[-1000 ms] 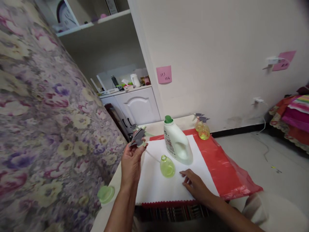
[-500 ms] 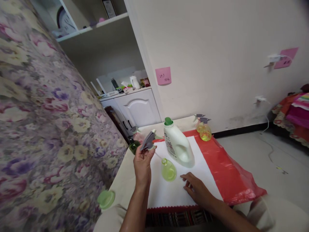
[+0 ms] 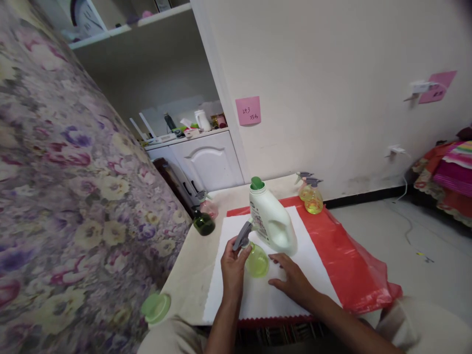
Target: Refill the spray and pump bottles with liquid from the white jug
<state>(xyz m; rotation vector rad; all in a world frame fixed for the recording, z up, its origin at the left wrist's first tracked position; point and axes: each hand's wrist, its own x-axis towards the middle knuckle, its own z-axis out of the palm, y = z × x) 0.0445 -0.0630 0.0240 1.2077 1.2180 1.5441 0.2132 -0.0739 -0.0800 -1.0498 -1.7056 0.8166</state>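
The left hand (image 3: 232, 260) pinches the grey trigger sprayer (image 3: 242, 236) onto the small green bottle (image 3: 257, 260); the right hand (image 3: 291, 280), open, rests just right of the bottle. Light, slippery plastic, likely best gripped at the neck.

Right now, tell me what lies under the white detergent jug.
The white detergent jug stands on a white sheet, which overlaps a red plastic sheet on the table. The jug hides what is directly beneath its base.
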